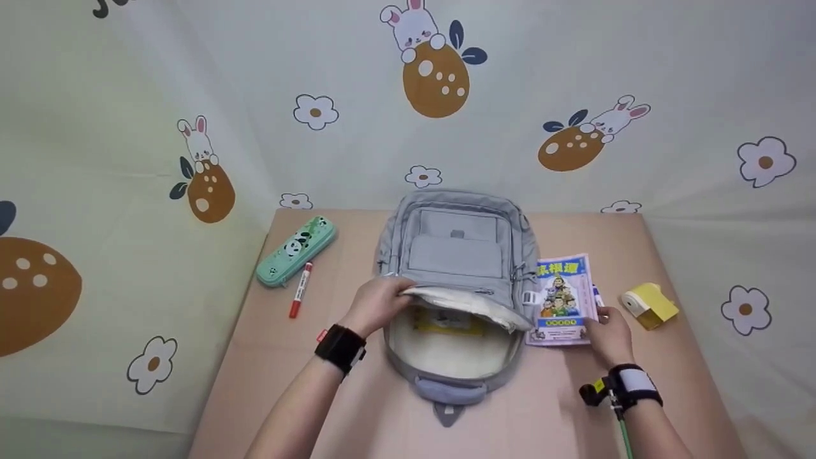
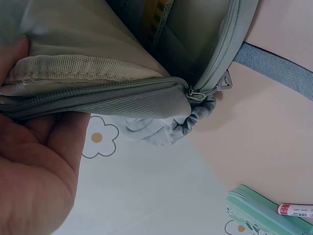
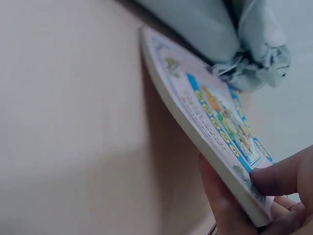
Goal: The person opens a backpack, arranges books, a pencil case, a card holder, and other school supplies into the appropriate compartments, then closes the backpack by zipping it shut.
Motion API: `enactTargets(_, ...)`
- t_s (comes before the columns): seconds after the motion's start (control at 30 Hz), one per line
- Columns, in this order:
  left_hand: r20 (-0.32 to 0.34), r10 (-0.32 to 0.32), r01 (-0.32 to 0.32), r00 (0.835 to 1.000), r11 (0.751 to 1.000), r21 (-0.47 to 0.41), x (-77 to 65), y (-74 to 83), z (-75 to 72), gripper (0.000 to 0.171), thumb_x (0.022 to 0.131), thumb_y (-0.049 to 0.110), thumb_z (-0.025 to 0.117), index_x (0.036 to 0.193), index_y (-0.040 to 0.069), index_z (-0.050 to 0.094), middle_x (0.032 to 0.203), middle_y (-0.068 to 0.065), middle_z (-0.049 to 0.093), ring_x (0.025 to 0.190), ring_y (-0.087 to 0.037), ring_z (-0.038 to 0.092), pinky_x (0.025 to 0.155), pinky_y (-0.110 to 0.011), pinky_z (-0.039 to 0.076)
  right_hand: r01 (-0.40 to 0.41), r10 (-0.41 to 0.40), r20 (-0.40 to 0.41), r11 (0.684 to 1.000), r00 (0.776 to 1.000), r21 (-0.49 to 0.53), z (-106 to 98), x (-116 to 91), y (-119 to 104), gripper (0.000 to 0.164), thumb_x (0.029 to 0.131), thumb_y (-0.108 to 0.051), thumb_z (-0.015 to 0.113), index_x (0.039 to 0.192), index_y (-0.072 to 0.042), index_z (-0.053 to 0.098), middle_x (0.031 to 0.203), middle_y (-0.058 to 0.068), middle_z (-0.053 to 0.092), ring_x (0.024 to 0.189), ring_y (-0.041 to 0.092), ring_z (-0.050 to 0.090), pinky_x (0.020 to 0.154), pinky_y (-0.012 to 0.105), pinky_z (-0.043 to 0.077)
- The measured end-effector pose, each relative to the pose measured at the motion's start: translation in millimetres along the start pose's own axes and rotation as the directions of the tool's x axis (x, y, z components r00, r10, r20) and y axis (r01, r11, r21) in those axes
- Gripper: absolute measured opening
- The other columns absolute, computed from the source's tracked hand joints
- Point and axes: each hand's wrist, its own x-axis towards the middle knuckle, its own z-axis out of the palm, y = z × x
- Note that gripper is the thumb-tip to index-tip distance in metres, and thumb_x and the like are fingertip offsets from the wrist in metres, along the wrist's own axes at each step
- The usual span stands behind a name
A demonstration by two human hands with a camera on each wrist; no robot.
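- Head view: one bag point(image 1: 459, 252) on one table point(image 1: 255, 357), mouth gaping towards the person, and the left hand point(image 1: 379, 303) pinches its flap point(image 1: 459, 298).
- Over to the right, the right hand point(image 1: 613, 335) grips one book point(image 1: 561, 299) by its lower corner, just beside the bag; whether the two touch, I can't tell.
- The count: two markers, a red marker point(image 1: 300, 291) at left and a blue marker point(image 1: 597, 295) half hidden behind the book; one pencil case point(image 1: 296, 252), one yellow gadget point(image 1: 650, 305), one yellow-edged item point(image 1: 475, 324) inside the bag.
- Lettering: big yellow Chinese characters top the cover, more on a blue band below; the small print is beyond reading.
- Edges: pencil case by the table's left edge, gadget near the right; tabletop shows between red marker and bag, a narrower strip between book and gadget.
- Left wrist view: thumb above, fingers below, flap clamped between them! One zip pull point(image 2: 196, 94) sits at the mouth's corner.
- Right wrist view: thumb on the cover, fingers underneath, a firm hold; the book tilts over the tabletop, far end near the bag.
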Motion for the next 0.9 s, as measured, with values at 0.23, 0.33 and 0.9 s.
enactTargets(0.23,-0.076,-0.01,0.01,0.997,1.0,0.0,2.8,1.6,-2.3,0.012,0.099,0.018,0.067,0.105,0.016,0.078,0.101,0.003,0.076,0.091,-0.016,0.071,0.081,-0.039,0.056,0.019,-0.013,-0.048,0.991,0.999,0.133,-15.6,-15.6,-10.9,0.06,0.106,-0.021,0.044,0.153,0.011,0.025,0.146,0.037,0.041,0.128,0.041,0.05,0.093,0.037,0.051)
enactTargets(0.33,-0.112,-0.019,0.018,0.993,1.0,-0.014,4.4,3.5,-3.5,0.013,0.099,0.016,0.067,0.106,0.016,0.077,0.101,0.002,0.076,0.091,-0.017,0.071,0.081,-0.04,0.056,0.006,0.008,-0.079,0.984,0.997,0.175,-26.4,-25.9,-12.4,0.061,0.106,-0.024,0.045,0.153,0.009,0.026,0.143,0.033,0.045,0.118,0.034,0.057,0.084,0.029,0.055)
enactTargets(0.9,-0.175,-0.124,0.1,0.977,0.985,-0.144,10.9,11.5,-3.6,0.02,0.097,0.019,0.071,0.115,0.015,0.078,0.112,-0.001,0.076,0.102,-0.019,0.071,0.09,-0.038,0.056,-0.146,0.002,0.345,0.909,0.938,0.391,-77.7,-62.7,-2.9,0.047,0.103,-0.009,0.052,0.141,0.015,0.038,0.105,0.01,0.071,0.092,0.026,0.073,0.081,0.038,0.06)
